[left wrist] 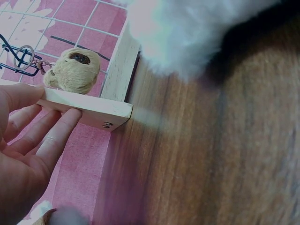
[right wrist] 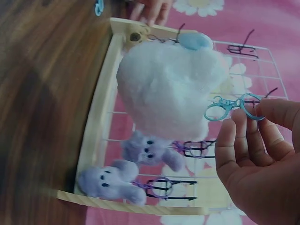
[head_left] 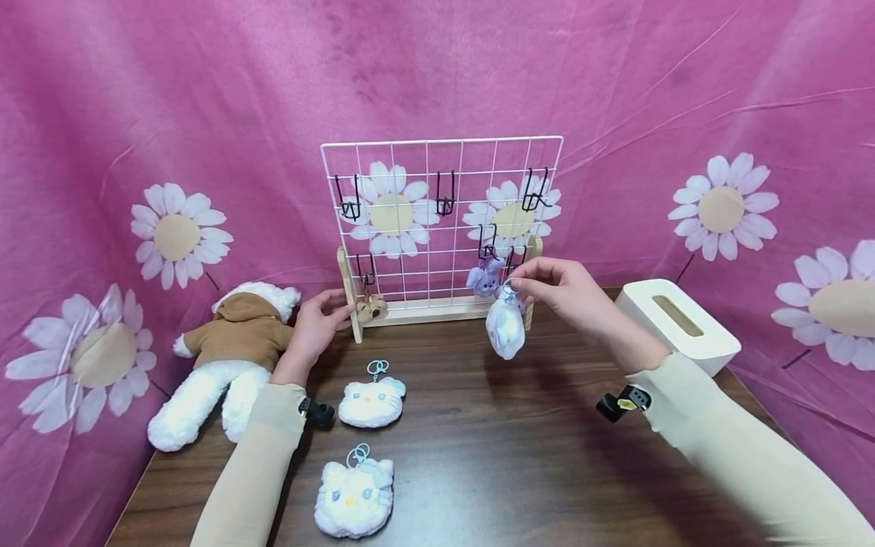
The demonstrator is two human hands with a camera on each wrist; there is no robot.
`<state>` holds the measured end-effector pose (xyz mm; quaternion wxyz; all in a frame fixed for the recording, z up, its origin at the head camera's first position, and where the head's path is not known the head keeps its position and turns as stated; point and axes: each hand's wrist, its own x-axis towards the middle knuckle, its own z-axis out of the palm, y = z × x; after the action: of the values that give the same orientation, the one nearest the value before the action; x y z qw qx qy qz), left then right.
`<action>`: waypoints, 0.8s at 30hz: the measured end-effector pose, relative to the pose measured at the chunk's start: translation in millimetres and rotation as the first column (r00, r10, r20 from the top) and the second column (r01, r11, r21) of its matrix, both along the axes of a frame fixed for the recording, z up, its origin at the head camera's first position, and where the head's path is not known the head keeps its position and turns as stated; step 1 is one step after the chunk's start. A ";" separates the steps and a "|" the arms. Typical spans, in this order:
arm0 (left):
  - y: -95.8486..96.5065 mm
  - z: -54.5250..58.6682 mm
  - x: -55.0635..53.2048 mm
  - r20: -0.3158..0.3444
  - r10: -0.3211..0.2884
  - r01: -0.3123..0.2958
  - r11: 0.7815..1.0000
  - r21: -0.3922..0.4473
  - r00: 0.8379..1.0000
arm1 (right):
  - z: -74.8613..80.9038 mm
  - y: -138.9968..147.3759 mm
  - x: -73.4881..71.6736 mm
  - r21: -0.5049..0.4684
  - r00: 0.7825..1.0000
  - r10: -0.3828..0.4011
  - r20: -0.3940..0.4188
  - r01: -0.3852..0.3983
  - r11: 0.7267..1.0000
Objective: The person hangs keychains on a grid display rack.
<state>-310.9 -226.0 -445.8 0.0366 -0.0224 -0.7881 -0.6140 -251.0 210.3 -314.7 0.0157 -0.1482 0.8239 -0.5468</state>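
My right hand (head_left: 557, 285) pinches the blue key ring (right wrist: 253, 108) of a white plush pouch keychain (head_left: 506, 330) between thumb and index finger. The pouch hangs in front of the right side of a white wire grid rack (head_left: 427, 251), turned away from the right wrist camera. Behind it, two purple plush keychains (right wrist: 145, 150) hang on black hooks. My left hand (head_left: 314, 330) touches the rack's left wooden post (left wrist: 86, 105) with thumb and fairly straight fingers. Beside that post, a tan plush keychain (left wrist: 75, 72) hangs on a lower hook.
Two white cat-face plush keychains (head_left: 372, 401) with blue rings lie on the wooden table (head_left: 547, 471). A white teddy bear (head_left: 235, 357) in a brown hoodie lies at left. At right stands a white tissue box (head_left: 683, 327). Several black hooks (head_left: 446, 199) hold nothing.
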 end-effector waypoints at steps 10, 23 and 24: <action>0.0 0.9 0.3 -0.003 0.002 -0.002 1.000 -0.010 1.000 | 25.0 9.7 -2.2 -0.037 0.999 -0.041 0.016 0.041 0.998; 0.9 1.5 0.8 0.000 -0.001 0.001 1.000 -0.001 1.000 | 48.4 21.8 -13.1 -0.171 0.988 -0.119 -0.093 0.102 0.980; 0.9 1.6 0.9 0.000 -0.001 0.001 1.000 -0.002 1.000 | 50.1 22.8 -13.8 -0.184 0.988 -0.123 -0.091 0.105 0.977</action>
<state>-310.0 -225.1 -444.2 0.0364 -0.0227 -0.7887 -0.6133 -264.8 233.1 -264.6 -0.0711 -0.1291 0.7782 -0.6104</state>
